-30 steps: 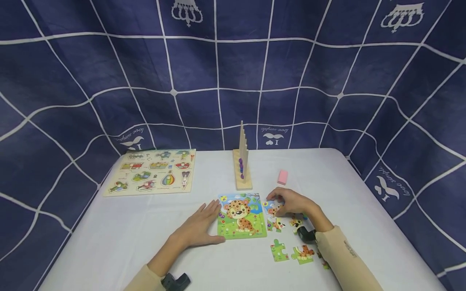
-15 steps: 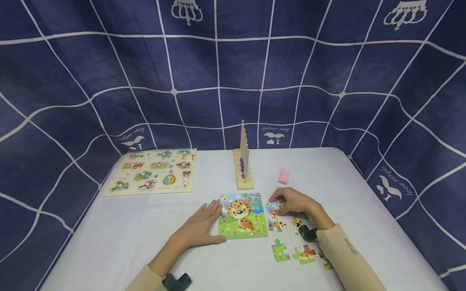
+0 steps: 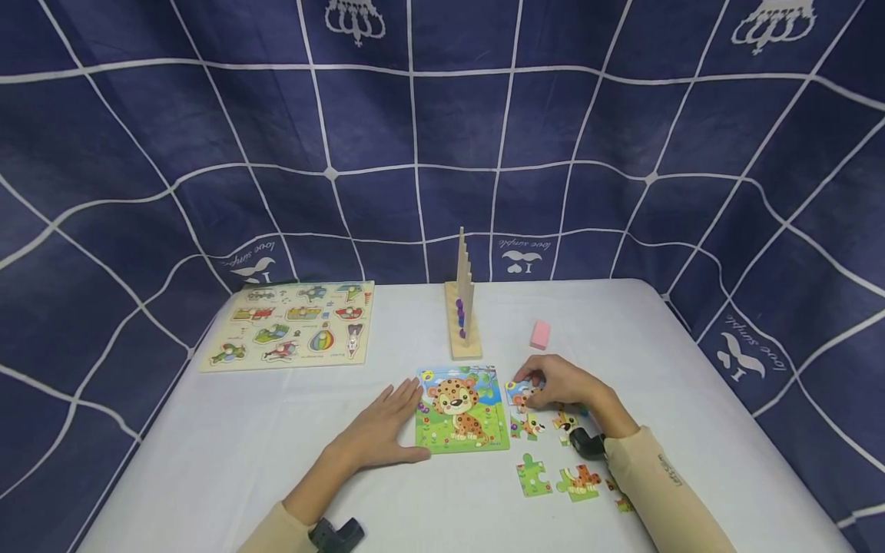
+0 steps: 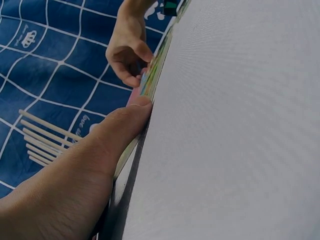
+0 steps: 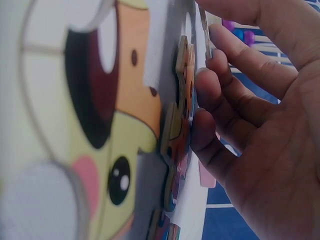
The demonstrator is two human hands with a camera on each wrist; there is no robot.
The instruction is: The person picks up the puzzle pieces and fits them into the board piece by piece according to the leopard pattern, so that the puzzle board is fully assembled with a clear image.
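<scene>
A square leopard puzzle board [image 3: 456, 411] lies on the white table. My left hand [image 3: 376, 434] rests flat at its left side, fingers straight and fingertips at the edge; its thumb [image 4: 107, 142] is by the lower corner. Just right of the board, my right hand [image 3: 561, 382] pinches a blue-topped puzzle piece [image 3: 515, 391] between thumb and fingertips. In the right wrist view that puzzle piece [image 5: 206, 31] appears edge-on as a thin strip. Loose pieces lie beneath this hand, among them a face piece [image 3: 529, 425] and another face piece [image 3: 563, 422].
Nearer me lie a green piece [image 3: 532, 476] and a spotted-body piece [image 3: 581, 481], with another partly under the right sleeve. Behind the board stand a wooden peg rack [image 3: 465, 338] and a pink block [image 3: 540, 335]. A vehicle peg puzzle [image 3: 290, 326] lies back left.
My right hand has shifted very slightly right with the pinched piece, a little away from the board. My left hand stays in place. The head view has tilted slightly.
</scene>
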